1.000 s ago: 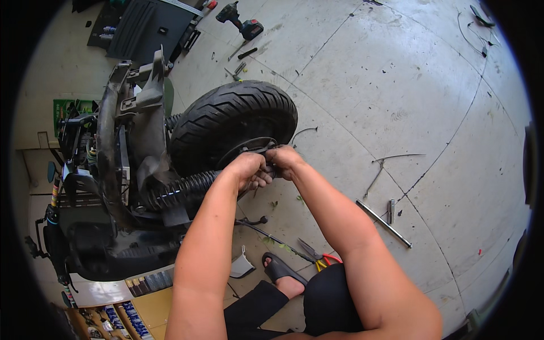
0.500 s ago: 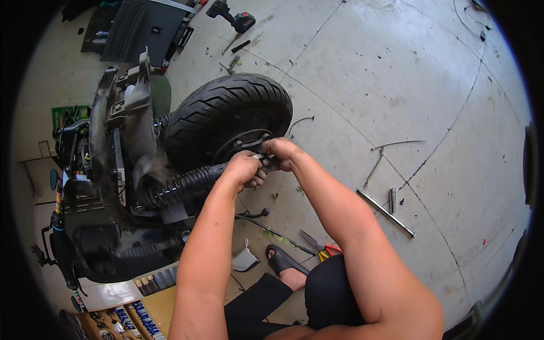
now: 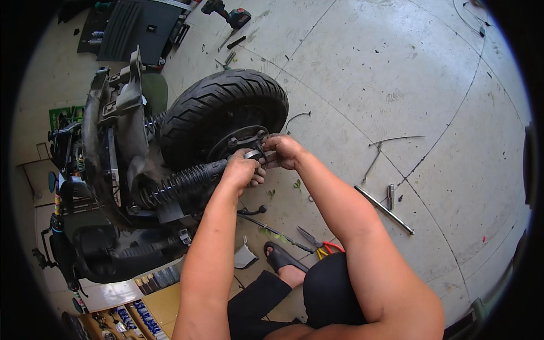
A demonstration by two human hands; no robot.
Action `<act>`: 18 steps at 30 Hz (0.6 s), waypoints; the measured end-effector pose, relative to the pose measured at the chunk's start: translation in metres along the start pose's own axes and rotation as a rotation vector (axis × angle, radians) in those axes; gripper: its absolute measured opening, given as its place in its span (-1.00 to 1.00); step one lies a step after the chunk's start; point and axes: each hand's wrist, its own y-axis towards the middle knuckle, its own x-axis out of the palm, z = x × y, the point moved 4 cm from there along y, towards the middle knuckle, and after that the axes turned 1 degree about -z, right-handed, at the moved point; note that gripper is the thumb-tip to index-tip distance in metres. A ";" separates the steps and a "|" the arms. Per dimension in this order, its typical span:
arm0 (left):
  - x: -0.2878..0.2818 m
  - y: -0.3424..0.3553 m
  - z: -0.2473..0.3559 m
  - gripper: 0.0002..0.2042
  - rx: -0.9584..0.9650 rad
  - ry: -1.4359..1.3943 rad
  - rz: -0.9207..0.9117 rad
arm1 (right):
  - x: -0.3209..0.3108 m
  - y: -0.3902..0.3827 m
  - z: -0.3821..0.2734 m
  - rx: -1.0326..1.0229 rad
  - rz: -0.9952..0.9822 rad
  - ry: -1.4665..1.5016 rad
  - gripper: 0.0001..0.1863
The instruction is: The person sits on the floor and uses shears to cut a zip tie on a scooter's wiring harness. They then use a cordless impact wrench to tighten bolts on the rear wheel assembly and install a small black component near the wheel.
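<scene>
Beside the black wheel (image 3: 226, 95), the left hand (image 3: 242, 171) is pinching a round part (image 3: 254, 154) at the end of the shock absorber (image 3: 190, 180) while the right hand (image 3: 284, 152) is easing away, its grip unclear, leaving that part more exposed.

The floor (image 3: 340, 96) is pale grey and hard, scuffed and darkly speckled, with thin dark seams (image 3: 404, 180) crossing to divide it into large panels. At the lower left, a tan cabinet (image 3: 162, 306), partitioned inside, holds small blue-and-white packets (image 3: 148, 320). Next to it, a glossy white surface (image 3: 110, 291) reflects brightly. Light spreads evenly across the room, bluish along the right rim.
</scene>
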 end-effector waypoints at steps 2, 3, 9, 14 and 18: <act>-0.003 -0.004 0.001 -0.66 0.037 -0.024 0.059 | 0.000 -0.004 -0.002 -0.006 0.011 -0.017 -0.87; -0.004 -0.011 0.003 -0.63 0.076 -0.021 0.111 | -0.001 -0.006 -0.003 -0.010 0.021 -0.016 -0.86; -0.008 -0.062 -0.025 -0.56 0.325 -0.068 -0.005 | -0.014 -0.012 -0.015 -0.146 0.300 -0.187 -0.80; 0.017 -0.112 -0.117 -0.61 0.126 0.369 -0.508 | -0.047 -0.050 -0.017 -0.329 0.180 -0.118 -0.71; 0.033 -0.107 -0.167 -0.61 0.262 0.648 -0.507 | -0.093 -0.115 0.030 -0.201 -0.044 -0.484 -0.69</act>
